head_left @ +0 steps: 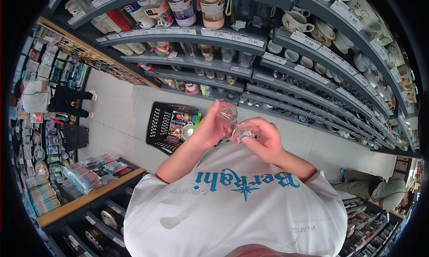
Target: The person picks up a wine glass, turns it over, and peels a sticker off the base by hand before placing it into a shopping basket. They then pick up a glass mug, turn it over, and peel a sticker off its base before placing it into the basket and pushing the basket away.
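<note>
Black basket: I take this basket (157,118) as my landmark; it is dark, plastic-looking, four-sided, its walls pierced with rounded holes, standing on smooth pale floor tiles (129,107).
Inside the basket: colourful packets (175,131) with a glossy look, and a round pale-green item (187,131); a bright green strip (197,120) shows at its right edge.
Clear vessel: on my feed the vessel (228,110) is just right of the basket, raised in front of the shirt; transparent, glass-like, rounded, with bright reflections along its curve.
Clear disc: below and right of the vessel, farther from the basket, a thin see-through disc (241,138) carries a pale printed sticker (246,135); whether it is the vessel's foot or a separate piece, I cannot tell.
Left hand: this hand (212,128), nearest the basket, has its fingers curled about the vessel's side.
Right hand: this hand (264,141), farther right of the basket, pinches the disc between thumb and fingers.
White shirt: below and right of the basket, soft creased cloth (223,208) with blue lettering.
Shelving: beyond the basket, dark curved-looking tiers (210,66) hold cylindrical tumblers (182,11); farther right, a rounded, glossy ceramic-looking cup (297,22) with a handle.
</note>
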A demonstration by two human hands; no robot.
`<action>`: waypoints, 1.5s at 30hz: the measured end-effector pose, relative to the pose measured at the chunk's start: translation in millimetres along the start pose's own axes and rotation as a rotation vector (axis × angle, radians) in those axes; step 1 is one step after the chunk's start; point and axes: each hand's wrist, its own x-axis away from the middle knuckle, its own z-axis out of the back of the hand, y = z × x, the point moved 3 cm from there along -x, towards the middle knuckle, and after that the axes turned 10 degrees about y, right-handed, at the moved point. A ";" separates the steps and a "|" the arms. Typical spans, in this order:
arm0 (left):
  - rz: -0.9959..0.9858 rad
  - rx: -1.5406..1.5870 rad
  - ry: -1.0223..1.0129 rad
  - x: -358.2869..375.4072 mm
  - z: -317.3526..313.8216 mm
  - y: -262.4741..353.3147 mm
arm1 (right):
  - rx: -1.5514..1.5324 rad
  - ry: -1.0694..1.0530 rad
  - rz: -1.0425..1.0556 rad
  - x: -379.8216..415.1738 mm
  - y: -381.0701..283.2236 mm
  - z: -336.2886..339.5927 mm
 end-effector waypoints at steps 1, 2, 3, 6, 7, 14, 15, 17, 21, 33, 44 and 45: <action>0.011 0.016 0.007 0.6 -0.5 -1.6 | 0.001 -0.001 0.000 -0.6 -0.2 1.7; 0.008 0.017 0.008 0.4 -0.5 -3.3 | 0.025 -0.026 -0.015 -0.8 0.0 3.6; 0.009 0.029 0.023 0.1 0.3 -5.2 | 0.049 -0.052 -0.031 -0.6 0.3 4.2; -0.006 0.035 0.043 3.0 1.7 -5.7 | 0.052 -0.014 -0.087 -0.2 1.1 3.1; -0.021 0.028 0.046 4.0 2.2 -4.7 | 0.051 -0.015 -0.086 -0.4 1.4 3.4; -0.154 -0.015 0.023 7.2 -4.1 9.9 | 0.144 -0.151 -0.006 -0.7 2.1 0.1; -0.164 -0.022 0.005 6.8 -5.8 12.0 | 0.141 -0.164 -0.004 -0.9 0.7 -1.3; -0.177 -0.029 -0.011 6.9 -8.6 13.6 | 0.188 -0.184 0.042 -0.5 -0.9 -3.0; -0.205 -0.020 -0.042 3.0 -12.5 14.9 | 0.257 -0.231 0.101 1.4 -2.6 -0.7; -0.093 -0.012 -0.052 -17.1 -54.9 -9.1 | 0.275 -0.098 0.118 7.6 -20.7 38.7; 0.034 -0.040 0.008 -33.6 -105.5 -36.0 | 0.241 0.025 0.051 24.4 -36.7 86.5; 0.039 -0.044 0.001 -36.6 -107.6 -37.8 | 0.230 0.034 0.049 25.3 -38.0 90.2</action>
